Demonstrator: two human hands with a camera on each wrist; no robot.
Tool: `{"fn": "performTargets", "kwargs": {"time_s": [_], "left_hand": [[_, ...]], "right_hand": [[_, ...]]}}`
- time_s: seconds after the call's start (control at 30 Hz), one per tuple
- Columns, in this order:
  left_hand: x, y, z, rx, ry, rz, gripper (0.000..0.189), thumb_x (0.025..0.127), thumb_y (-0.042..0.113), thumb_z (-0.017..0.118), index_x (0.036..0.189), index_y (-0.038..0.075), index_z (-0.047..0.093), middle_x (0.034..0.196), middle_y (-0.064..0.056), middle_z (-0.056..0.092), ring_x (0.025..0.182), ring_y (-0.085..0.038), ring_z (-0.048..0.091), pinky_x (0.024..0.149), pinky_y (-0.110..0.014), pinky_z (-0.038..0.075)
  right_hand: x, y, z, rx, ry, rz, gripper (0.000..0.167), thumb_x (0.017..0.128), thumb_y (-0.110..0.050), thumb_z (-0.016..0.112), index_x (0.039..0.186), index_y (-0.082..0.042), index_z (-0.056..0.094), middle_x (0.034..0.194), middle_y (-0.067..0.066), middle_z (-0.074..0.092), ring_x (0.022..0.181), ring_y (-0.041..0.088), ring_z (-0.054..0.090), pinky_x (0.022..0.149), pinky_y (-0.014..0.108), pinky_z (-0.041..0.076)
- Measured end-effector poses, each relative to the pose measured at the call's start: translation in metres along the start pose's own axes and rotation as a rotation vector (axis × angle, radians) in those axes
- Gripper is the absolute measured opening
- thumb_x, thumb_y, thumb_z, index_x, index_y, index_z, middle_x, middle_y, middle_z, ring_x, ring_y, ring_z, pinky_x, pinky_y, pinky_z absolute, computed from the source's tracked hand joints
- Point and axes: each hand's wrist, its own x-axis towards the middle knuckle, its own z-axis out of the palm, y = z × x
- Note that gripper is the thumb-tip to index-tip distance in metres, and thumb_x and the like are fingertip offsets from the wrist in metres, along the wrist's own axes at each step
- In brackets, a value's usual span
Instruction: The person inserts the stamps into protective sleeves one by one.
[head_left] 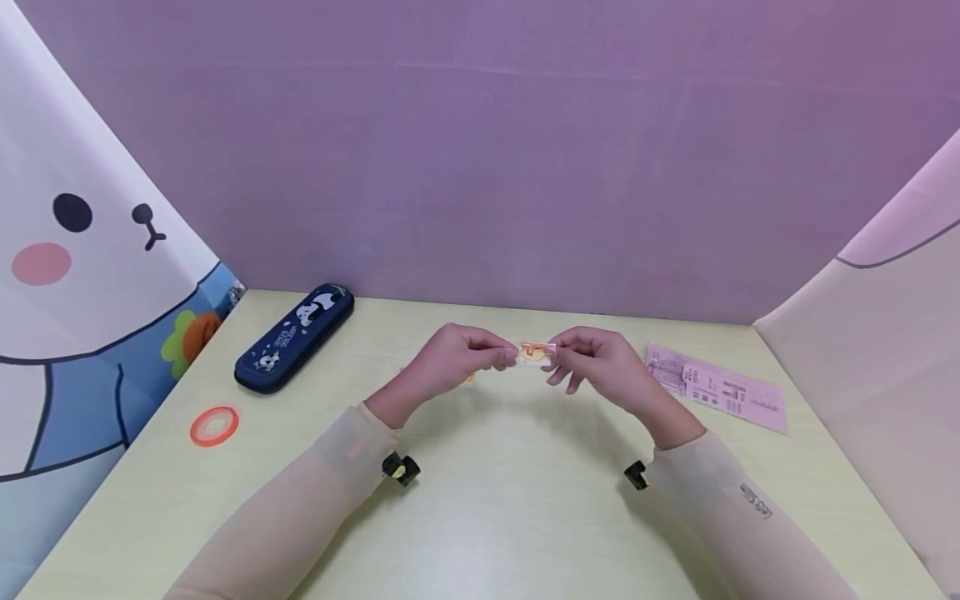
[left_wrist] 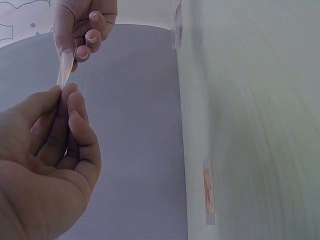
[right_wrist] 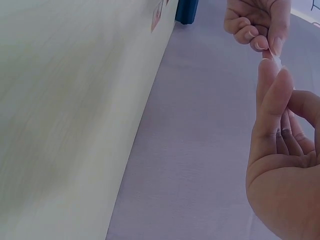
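Observation:
Both hands are raised above the table and pinch opposite ends of a small, thin, clear piece with orange print (head_left: 536,354), perhaps a sticker. My left hand (head_left: 461,358) grips its left end between thumb and forefinger. The right end is pinched by my right hand (head_left: 600,362), whose other fingers hang loosely bent. Edge-on, the piece (left_wrist: 65,67) looks flat and flexible in the left wrist view. A similar printed strip (left_wrist: 208,192) lies on the table there; in the head view the left hand mostly hides it.
A dark blue pencil case (head_left: 295,337) lies at the back left, with an orange-red ring, likely a tape roll (head_left: 198,427), in front of it. At the right is a pink printed package (head_left: 738,396) with a clear part. A purple cloth (head_left: 480,167) hangs behind the table.

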Motion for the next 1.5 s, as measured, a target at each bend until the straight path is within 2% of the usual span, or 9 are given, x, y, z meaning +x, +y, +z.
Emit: {"fn": "performTargets", "kwargs": {"time_s": [0.23, 0.37, 0.53, 0.67, 0.93, 1.07, 1.2, 1.3, 1.5], "left_hand": [[-0.001, 0.001, 0.0, 0.005, 0.012, 0.035, 0.024, 0.098, 0.046, 0.078, 0.108, 0.026, 0.085, 0.102, -0.003, 0.084, 0.106, -0.036, 0.072, 0.071, -0.028, 0.046], [-0.002, 0.0, 0.001, -0.021, 0.007, 0.034, 0.024, 0.098, 0.044, 0.078, 0.11, 0.024, 0.084, 0.105, -0.006, 0.084, 0.11, -0.039, 0.073, 0.075, -0.028, 0.048], [-0.002, -0.001, 0.001, -0.047, 0.005, 0.029, 0.023, 0.098, 0.042, 0.078, 0.112, 0.024, 0.084, 0.108, -0.009, 0.083, 0.111, -0.041, 0.072, 0.073, -0.028, 0.047], [-0.002, -0.001, 0.001, -0.046, 0.008, 0.015, 0.021, 0.098, 0.043, 0.078, 0.111, 0.026, 0.083, 0.109, -0.008, 0.083, 0.11, -0.042, 0.07, 0.07, -0.027, 0.045], [0.001, -0.002, -0.002, -0.056, 0.025, 0.019, 0.02, 0.098, 0.04, 0.079, 0.11, 0.025, 0.082, 0.105, -0.005, 0.083, 0.111, -0.04, 0.071, 0.074, -0.03, 0.049], [0.003, -0.004, -0.004, -0.05, 0.031, 0.01, 0.019, 0.098, 0.04, 0.079, 0.11, 0.025, 0.082, 0.109, -0.01, 0.082, 0.111, -0.039, 0.072, 0.071, -0.029, 0.048], [0.008, -0.009, -0.005, -0.041, 0.027, -0.001, 0.018, 0.098, 0.041, 0.078, 0.11, 0.027, 0.081, 0.113, -0.013, 0.082, 0.111, -0.034, 0.074, 0.078, -0.04, 0.056], [0.013, -0.014, -0.005, -0.035, 0.026, -0.019, 0.016, 0.099, 0.04, 0.078, 0.11, 0.029, 0.08, 0.114, -0.011, 0.082, 0.111, -0.03, 0.075, 0.085, -0.05, 0.058], [0.026, -0.022, -0.001, 0.012, 0.024, -0.055, 0.013, 0.099, 0.033, 0.077, 0.109, 0.024, 0.079, 0.105, -0.001, 0.082, 0.1, -0.019, 0.076, 0.089, -0.045, 0.062]], "right_hand": [[0.001, 0.0, 0.001, -0.007, -0.004, 0.003, 0.023, 0.107, -0.026, 0.068, 0.119, -0.006, 0.071, 0.105, 0.016, 0.08, 0.086, 0.021, 0.079, 0.073, 0.041, 0.066], [0.001, 0.001, 0.002, -0.002, -0.013, 0.007, 0.023, 0.107, -0.025, 0.068, 0.119, -0.005, 0.07, 0.112, 0.027, 0.077, 0.086, 0.02, 0.079, 0.073, 0.039, 0.066], [0.001, 0.003, 0.002, 0.007, -0.013, 0.008, 0.02, 0.107, -0.019, 0.066, 0.119, -0.004, 0.07, 0.115, 0.033, 0.075, 0.085, 0.019, 0.079, 0.073, 0.039, 0.066], [0.002, 0.003, 0.002, 0.011, -0.016, 0.006, 0.018, 0.106, -0.016, 0.064, 0.119, -0.004, 0.069, 0.114, 0.032, 0.075, 0.085, 0.018, 0.079, 0.073, 0.039, 0.066], [0.001, 0.005, -0.002, 0.019, -0.005, -0.023, 0.025, 0.109, -0.021, 0.063, 0.126, -0.003, 0.068, 0.112, 0.023, 0.077, 0.086, 0.021, 0.08, 0.072, 0.041, 0.066], [0.001, 0.007, -0.006, 0.023, 0.034, -0.025, 0.026, 0.109, -0.024, 0.063, 0.125, -0.005, 0.068, 0.107, 0.015, 0.079, 0.085, 0.021, 0.081, 0.071, 0.039, 0.066], [-0.001, 0.007, -0.009, 0.024, 0.06, -0.01, 0.026, 0.109, -0.026, 0.063, 0.124, -0.005, 0.068, 0.103, 0.01, 0.079, 0.084, 0.019, 0.081, 0.07, 0.038, 0.066], [-0.002, 0.007, -0.01, 0.022, 0.064, -0.001, 0.027, 0.109, -0.026, 0.063, 0.124, -0.004, 0.068, 0.102, 0.01, 0.078, 0.084, 0.019, 0.081, 0.07, 0.038, 0.066], [-0.003, 0.008, -0.01, 0.02, 0.064, 0.019, 0.025, 0.11, -0.024, 0.061, 0.123, -0.004, 0.067, 0.106, 0.017, 0.078, 0.084, 0.019, 0.081, 0.07, 0.038, 0.066]]}}
